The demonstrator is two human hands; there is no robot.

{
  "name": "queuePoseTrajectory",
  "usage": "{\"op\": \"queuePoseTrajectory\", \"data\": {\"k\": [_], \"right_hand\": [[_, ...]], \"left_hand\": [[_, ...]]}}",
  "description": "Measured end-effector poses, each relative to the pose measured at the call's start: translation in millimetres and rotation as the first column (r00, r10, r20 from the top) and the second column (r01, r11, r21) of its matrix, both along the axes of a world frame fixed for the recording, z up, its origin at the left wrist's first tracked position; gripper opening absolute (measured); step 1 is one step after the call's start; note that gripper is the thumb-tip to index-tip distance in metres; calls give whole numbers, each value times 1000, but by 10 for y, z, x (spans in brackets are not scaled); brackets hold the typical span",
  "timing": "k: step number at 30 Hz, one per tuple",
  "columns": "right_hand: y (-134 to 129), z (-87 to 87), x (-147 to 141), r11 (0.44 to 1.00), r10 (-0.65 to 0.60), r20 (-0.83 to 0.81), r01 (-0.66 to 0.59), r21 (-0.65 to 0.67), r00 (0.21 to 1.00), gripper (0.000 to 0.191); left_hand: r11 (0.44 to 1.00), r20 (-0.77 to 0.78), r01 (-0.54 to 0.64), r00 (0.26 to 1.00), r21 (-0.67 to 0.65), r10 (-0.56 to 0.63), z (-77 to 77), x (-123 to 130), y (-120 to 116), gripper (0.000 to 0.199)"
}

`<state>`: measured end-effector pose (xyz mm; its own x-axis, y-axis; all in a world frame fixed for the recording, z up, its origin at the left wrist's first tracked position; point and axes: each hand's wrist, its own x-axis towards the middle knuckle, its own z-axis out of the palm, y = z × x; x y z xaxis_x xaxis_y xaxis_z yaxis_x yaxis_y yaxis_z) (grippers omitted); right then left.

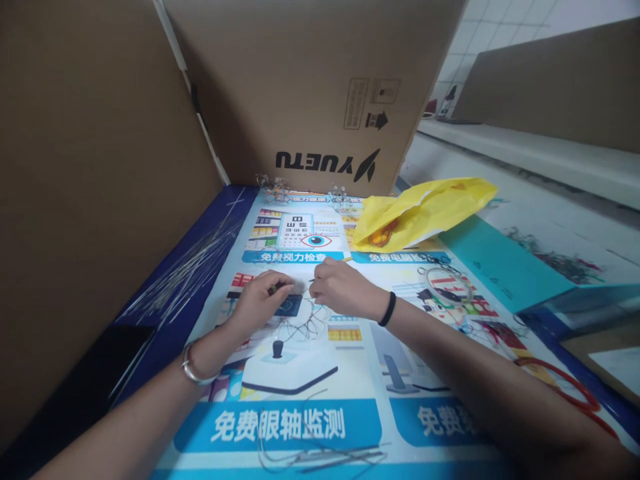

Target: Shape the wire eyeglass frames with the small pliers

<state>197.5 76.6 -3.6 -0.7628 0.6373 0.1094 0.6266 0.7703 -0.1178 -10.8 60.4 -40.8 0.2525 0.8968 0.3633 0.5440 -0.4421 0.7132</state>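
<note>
My left hand (264,297) is closed in a pinch over the printed mat (295,427), thumb against forefinger; what lies between the fingertips is too small to make out. Close by on the right, my right hand (340,287) is closed too, its fingers curled together. A small yellow end (348,259) shows just behind its knuckles, and I cannot tell whether the hand holds it. Beneath both hands spreads a loose tangle of thin wire (306,327). Cut wire lengths (345,456) lie at the mat's near edge.
Cardboard walls (300,87) stand at the left and back. A bundle of straight wires (185,273) lies left. On the right are a yellow bag (425,210), a coil of clear cord (470,283), a teal box (505,267) and red rings (565,380).
</note>
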Motion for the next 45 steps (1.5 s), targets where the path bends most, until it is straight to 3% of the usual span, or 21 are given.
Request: {"op": "queuePoseTrajectory", "data": {"k": [7, 14, 20, 28, 34, 45], "right_hand": [[7, -20, 2, 999, 16, 29, -17, 39, 999, 15], [3, -60, 24, 999, -7, 14, 6, 48, 1000, 14], [9, -87, 33, 999, 11, -27, -10, 48, 1000, 16], [-6, -38, 24, 999, -2, 14, 1, 34, 1000, 16], [-14, -24, 24, 1000, -8, 37, 7, 24, 999, 17], [19, -54, 24, 999, 27, 94, -31, 36, 995, 16]], "left_hand": [[997, -9, -70, 997, -13, 70, 20, -25, -22, 13], [983, -42, -71, 996, 171, 79, 162, -19, -101, 9], [971, -200, 84, 979, 225, -38, 319, 44, -221, 9], [933, -449, 359, 839, 33, -307, 540, 142, -358, 23], [871, -507, 489, 740, -47, -443, 429, 220, -281, 29], [837, -482, 544, 718, -61, -502, 362, 281, -221, 31]]}}
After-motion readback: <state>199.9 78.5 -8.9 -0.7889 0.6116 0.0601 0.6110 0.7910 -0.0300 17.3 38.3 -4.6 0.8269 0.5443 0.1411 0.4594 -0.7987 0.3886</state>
